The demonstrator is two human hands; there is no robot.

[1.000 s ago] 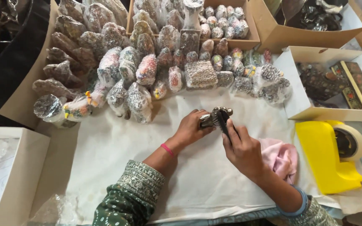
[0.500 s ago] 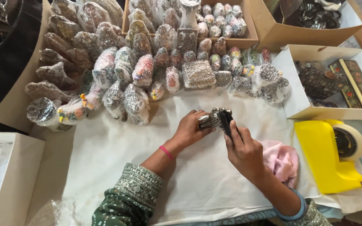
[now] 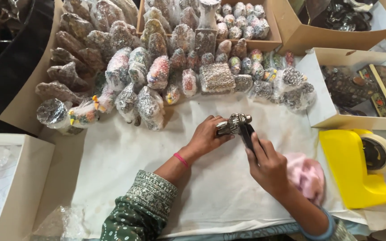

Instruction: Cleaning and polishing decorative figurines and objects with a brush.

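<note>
My left hand (image 3: 207, 136) grips a small silver figurine (image 3: 235, 123) over the white-papered counter (image 3: 126, 156); my right hand (image 3: 268, 164) holds a black brush (image 3: 248, 134) against it, fingers wrapped tight.

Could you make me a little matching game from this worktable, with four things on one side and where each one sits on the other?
Things:
1. silver figurine
2. tape dispenser
3. pink cloth
4. black tool

Places:
A. in the right hand
B. far right of the table
C. in the left hand
D. just right of the right hand

Pairs: 1-C, 2-B, 3-D, 4-A
</note>
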